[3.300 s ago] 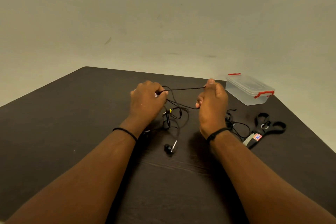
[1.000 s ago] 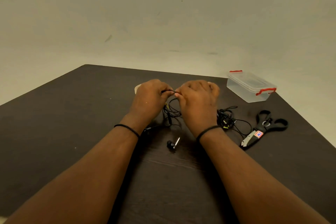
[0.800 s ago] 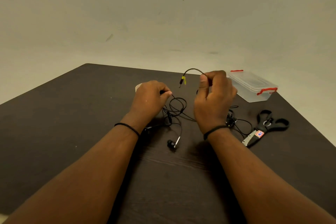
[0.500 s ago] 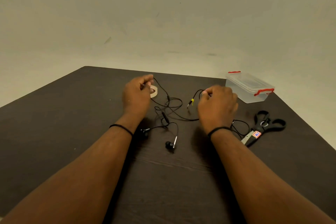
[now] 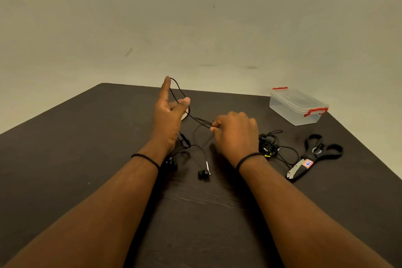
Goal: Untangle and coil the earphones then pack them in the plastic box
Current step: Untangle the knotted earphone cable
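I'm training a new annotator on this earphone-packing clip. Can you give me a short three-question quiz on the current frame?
1. True or false: the clear plastic box with red clips has its lid on.
2. Which hand pinches the thin black earphone cable with curled fingers? A) left hand B) right hand
3. Fill in: the second, tangled bundle of black earphones lies between the right hand and the black-handled ____ on the dark wooden table.

Key: 1 true. 2 B; the left hand has the cable looped over its extended finger and thumb. 3 scissors.
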